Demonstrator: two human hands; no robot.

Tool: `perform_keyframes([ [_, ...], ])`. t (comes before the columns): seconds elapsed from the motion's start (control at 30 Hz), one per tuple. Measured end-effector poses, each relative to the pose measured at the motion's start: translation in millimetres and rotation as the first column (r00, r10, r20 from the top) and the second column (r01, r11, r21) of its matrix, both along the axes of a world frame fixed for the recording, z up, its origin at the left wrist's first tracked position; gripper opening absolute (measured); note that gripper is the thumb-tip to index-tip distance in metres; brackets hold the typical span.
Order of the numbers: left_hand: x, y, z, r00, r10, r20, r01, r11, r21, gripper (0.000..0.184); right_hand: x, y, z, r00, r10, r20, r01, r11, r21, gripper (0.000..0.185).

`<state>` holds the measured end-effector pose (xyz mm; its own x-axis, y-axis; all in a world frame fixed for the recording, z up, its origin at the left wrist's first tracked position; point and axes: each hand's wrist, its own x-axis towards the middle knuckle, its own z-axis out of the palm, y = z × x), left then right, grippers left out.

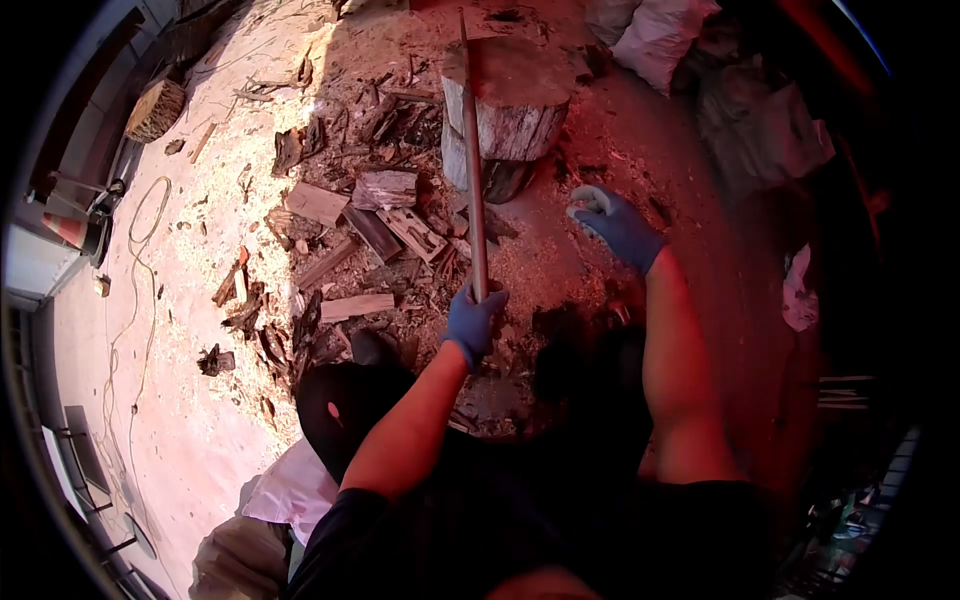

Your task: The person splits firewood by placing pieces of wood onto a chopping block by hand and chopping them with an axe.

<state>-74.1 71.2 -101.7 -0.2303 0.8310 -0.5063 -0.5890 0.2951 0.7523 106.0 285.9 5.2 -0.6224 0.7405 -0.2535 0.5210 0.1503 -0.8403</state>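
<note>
My left hand (474,322), in a blue glove, is wrapped round the lower end of a long thin pole (475,200). The pole points away from me and passes over the left part of a thick wooden stump (520,115); whether it touches the stump I cannot tell. My right hand (615,225), gloved in blue with pale fingertips, is held in the air to the right of the pole and nearer to me than the stump. Its fingers are curved and apart, with nothing between them.
Split wood pieces (385,188) and bark lie left of the stump. A cut log (155,110), a yellowish cord (135,260) and a striped cone (70,230) are at the far left. Pale sacks (660,40) stand at the back right.
</note>
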Motion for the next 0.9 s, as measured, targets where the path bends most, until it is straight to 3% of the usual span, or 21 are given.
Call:
perform_keyframes([
  [0.07, -0.8, -3.0, 1.1, 1.000, -0.009, -0.005, 0.009, 0.999, 0.040, 0.022, 47.0, 7.4, 8.9, 0.946, -0.224, -0.232, 0.185, 0.966, -0.181, 0.041],
  [0.17, -1.4, -2.7, 8.1, 0.997, -0.062, -0.047, 0.064, 0.997, 0.049, 0.027, 151.6, 8.8, -52.2, 0.875, -0.434, -0.214, 0.416, 0.901, -0.125, 0.040],
  [0.23, 2.3, -5.8, -0.2, 0.989, -0.047, -0.143, 0.053, 0.998, 0.037, 0.025, 228.2, -6.6, -121.4, 0.840, -0.509, 0.188, 0.504, 0.860, 0.079, 0.031],
  [0.3, 3.0, -2.8, 14.6, 0.967, -0.112, -0.230, 0.106, 0.994, -0.037, 0.025, 313.5, -43.7, -230.0, 0.722, -0.435, 0.538, 0.198, 0.875, 0.442, 0.036],
  [0.33, 3.9, -6.1, 6.3, 0.976, -0.090, -0.196, 0.092, 0.996, 0.004, 0.025, 307.7, -77.8, -197.5, 0.528, -0.305, 0.793, 0.319, 0.936, 0.148, 0.041],
  [0.37, 9.9, -4.4, 20.3, 0.977, -0.084, -0.195, 0.081, 0.996, -0.024, 0.027, 332.9, -106.1, -245.2, 0.466, -0.166, 0.869, 0.315, 0.949, 0.012, 0.043],
  [0.4, -1.0, -5.3, 1.7, 0.976, -0.122, -0.179, 0.131, 0.990, 0.042, 0.031, 355.9, -146.1, -285.4, 0.680, -0.312, 0.663, 0.457, 0.888, -0.050, 0.049],
  [0.47, -4.5, -8.6, -5.1, 0.978, -0.144, -0.148, 0.151, 0.988, 0.038, 0.035, 391.0, -226.6, -360.5, 0.779, -0.486, 0.396, 0.581, 0.796, -0.166, 0.057],
  [0.53, 0.3, -4.6, 4.0, 0.979, -0.121, -0.164, 0.134, 0.988, 0.070, 0.037, 399.9, -264.7, -418.6, 0.233, -0.610, 0.757, 0.791, 0.572, 0.217, 0.076],
  [0.57, 0.8, -6.7, 1.4, 0.976, -0.133, -0.173, 0.144, 0.988, 0.053, 0.037, 393.0, -264.6, -402.0, 0.234, -0.602, 0.763, 0.798, 0.567, 0.203, 0.076],
  [0.63, 3.0, -2.8, 6.8, 0.970, -0.147, -0.191, 0.159, 0.986, 0.044, 0.037, 364.4, -235.1, -356.5, 0.000, -0.724, 0.689, 0.752, 0.455, 0.478, 0.084],
  [0.67, 5.0, -3.3, 10.7, 0.968, -0.158, -0.195, 0.168, 0.985, 0.035, 0.036, 356.1, -222.1, -339.9, 0.008, -0.720, 0.694, 0.762, 0.454, 0.461, 0.084],
  [0.73, 5.0, -2.7, 11.7, 0.964, -0.166, -0.210, 0.176, 0.984, 0.028, 0.036, 349.1, -183.6, -321.9, 0.182, -0.708, 0.683, 0.739, 0.557, 0.380, 0.073],
  [0.77, 6.4, -3.7, 11.5, 0.971, -0.152, -0.187, 0.157, 0.988, 0.014, 0.036, 350.8, -167.3, -320.2, 0.189, -0.707, 0.682, 0.744, 0.556, 0.370, 0.073],
  [0.83, 1.8, -4.0, 8.9, 0.974, -0.158, -0.160, 0.163, 0.986, 0.018, 0.035, 348.1, -139.4, -322.8, 0.300, -0.531, 0.792, 0.794, 0.599, 0.101, 0.059],
  [0.87, -0.3, -6.1, 6.1, 0.973, -0.159, -0.170, 0.164, 0.986, 0.015, 0.035, 340.1, -137.5, -329.1, 0.308, -0.530, 0.790, 0.796, 0.599, 0.092, 0.059],
  [0.9, -2.5, -6.3, 3.1, 0.975, -0.153, -0.162, 0.159, 0.987, 0.019, 0.035, 329.9, -133.9, -338.1, 0.304, -0.629, 0.715, 0.690, 0.663, 0.290, 0.055],
])
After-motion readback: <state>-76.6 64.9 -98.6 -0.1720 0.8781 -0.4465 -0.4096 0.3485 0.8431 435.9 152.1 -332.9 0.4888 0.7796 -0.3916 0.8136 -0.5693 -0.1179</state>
